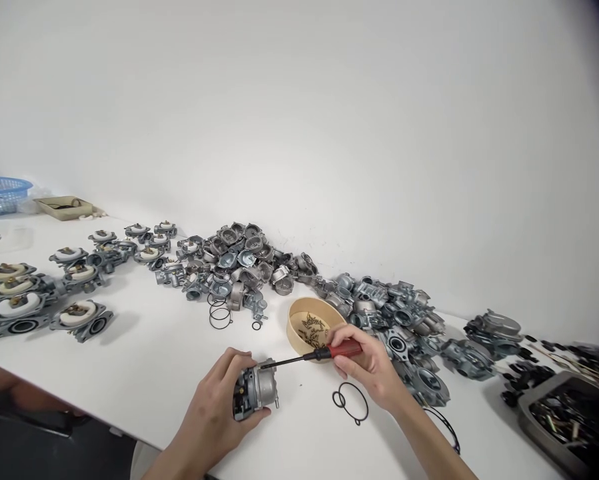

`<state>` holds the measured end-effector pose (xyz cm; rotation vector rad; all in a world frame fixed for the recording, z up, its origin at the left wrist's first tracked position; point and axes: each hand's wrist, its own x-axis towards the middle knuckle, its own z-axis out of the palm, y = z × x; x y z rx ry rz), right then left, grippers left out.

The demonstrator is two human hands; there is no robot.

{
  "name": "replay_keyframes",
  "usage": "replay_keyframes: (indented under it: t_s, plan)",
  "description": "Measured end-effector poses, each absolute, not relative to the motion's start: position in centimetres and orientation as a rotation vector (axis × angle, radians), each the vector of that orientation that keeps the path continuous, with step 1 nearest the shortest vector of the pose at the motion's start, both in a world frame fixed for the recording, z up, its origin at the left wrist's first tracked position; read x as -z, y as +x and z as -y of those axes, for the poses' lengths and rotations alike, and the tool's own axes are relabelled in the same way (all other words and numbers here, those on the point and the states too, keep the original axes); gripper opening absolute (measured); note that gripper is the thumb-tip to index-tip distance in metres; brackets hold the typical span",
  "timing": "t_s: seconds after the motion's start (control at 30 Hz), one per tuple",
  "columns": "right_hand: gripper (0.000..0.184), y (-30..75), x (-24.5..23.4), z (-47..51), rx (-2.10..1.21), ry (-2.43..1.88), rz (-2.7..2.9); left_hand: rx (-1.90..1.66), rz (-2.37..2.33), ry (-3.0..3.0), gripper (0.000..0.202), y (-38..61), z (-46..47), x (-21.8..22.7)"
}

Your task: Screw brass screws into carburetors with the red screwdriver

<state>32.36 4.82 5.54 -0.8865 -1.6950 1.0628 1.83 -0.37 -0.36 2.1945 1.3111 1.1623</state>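
My left hand (219,403) is wrapped around a grey metal carburetor (264,387), lying on its side at the table's front with its float bowl facing right. In my right hand (362,367) is a screwdriver (346,349) with a red handle and dark shaft. Its tip meets the upper edge of the carburetor's bowl flange; whether a screw sits there is too small to make out. Just behind the screwdriver stands a round tan tub (295,327) holding many small brass-coloured screws (313,328). Black rubber rings (358,403) lie on the table below my right hand.
Loose float bowls (249,259) are heaped at the wall, with piled carburetor bodies (404,310) to the right. Carburetors with white floats (79,313) stand at left. A metal tray (539,407) of small parts sits far right; a blue basket (4,193) stands far left.
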Motion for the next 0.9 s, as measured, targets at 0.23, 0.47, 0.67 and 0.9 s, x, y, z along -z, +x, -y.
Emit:
replay_keyframes:
  t_s: [0.23, 0.47, 0.67, 0.9]
  plan:
    - [0.042, 32.2, -5.2, -5.0, -1.109, -1.103, 1.609, -1.221, -1.300, 2.366, 0.055, 1.9, 0.4, 0.9]
    - [0.043, 31.9, -6.2, -4.5, -1.181, -1.131, 1.682, -1.177, -1.335, 2.157, 0.050, 1.7, 0.4, -0.1]
    - [0.039, 32.4, -6.1, -4.4, -1.260, -1.104, 1.680, -1.163, -1.280, 2.199, 0.049, 1.5, 0.4, 0.1]
    - [0.038, 31.9, -6.3, -4.7, -1.162, -1.125, 1.677, -1.195, -1.376, 1.949, 0.041, 1.9, 0.3, -0.1]
